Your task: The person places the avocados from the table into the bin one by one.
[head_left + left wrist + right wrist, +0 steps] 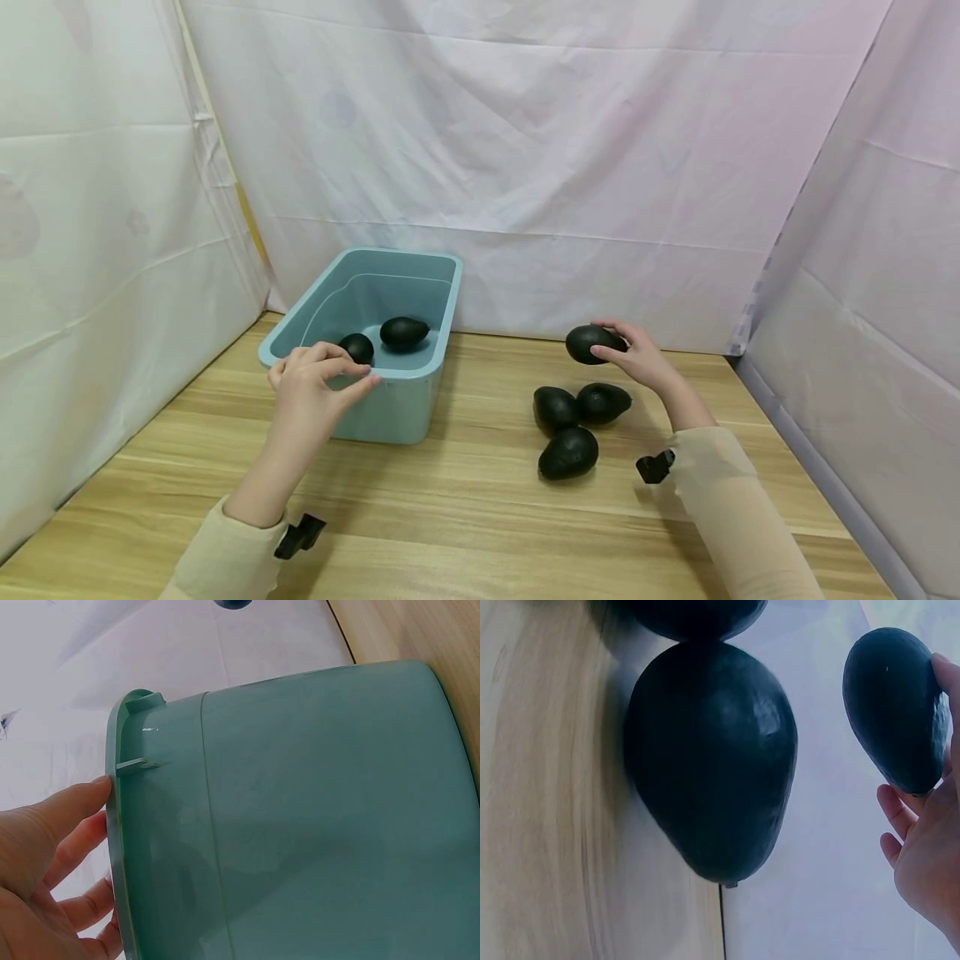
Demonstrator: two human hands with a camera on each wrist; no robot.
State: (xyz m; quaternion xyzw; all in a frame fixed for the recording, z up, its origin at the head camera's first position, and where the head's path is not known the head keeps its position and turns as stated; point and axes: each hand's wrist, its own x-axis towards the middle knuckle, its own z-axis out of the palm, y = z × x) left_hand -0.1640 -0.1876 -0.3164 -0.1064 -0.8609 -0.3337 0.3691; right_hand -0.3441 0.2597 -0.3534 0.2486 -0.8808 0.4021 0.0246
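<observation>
My right hand (633, 354) holds a dark avocado (585, 343) between thumb and fingers, raised over the table's far right part. The same held avocado (896, 709) shows at the right of the right wrist view. Just nearer than that hand, three avocados lie bunched on the wood: one at left (555, 409), one at right (603, 403) and one in front (567, 454). My left hand (311, 392) pinches the near rim of a blue-green plastic bin (315, 810), thumb outside and fingers over the rim. Inside the bin, two avocados rest on its floor, one (404, 332) fully visible, another (356, 347) partly hidden.
The bin stands at the left on a wood-grain table (465, 517). Pale cloth walls (540, 167) enclose the back and both sides, close behind the bin. A black wrist mount (300, 536) sits at the left cuff, another (656, 467) at the right.
</observation>
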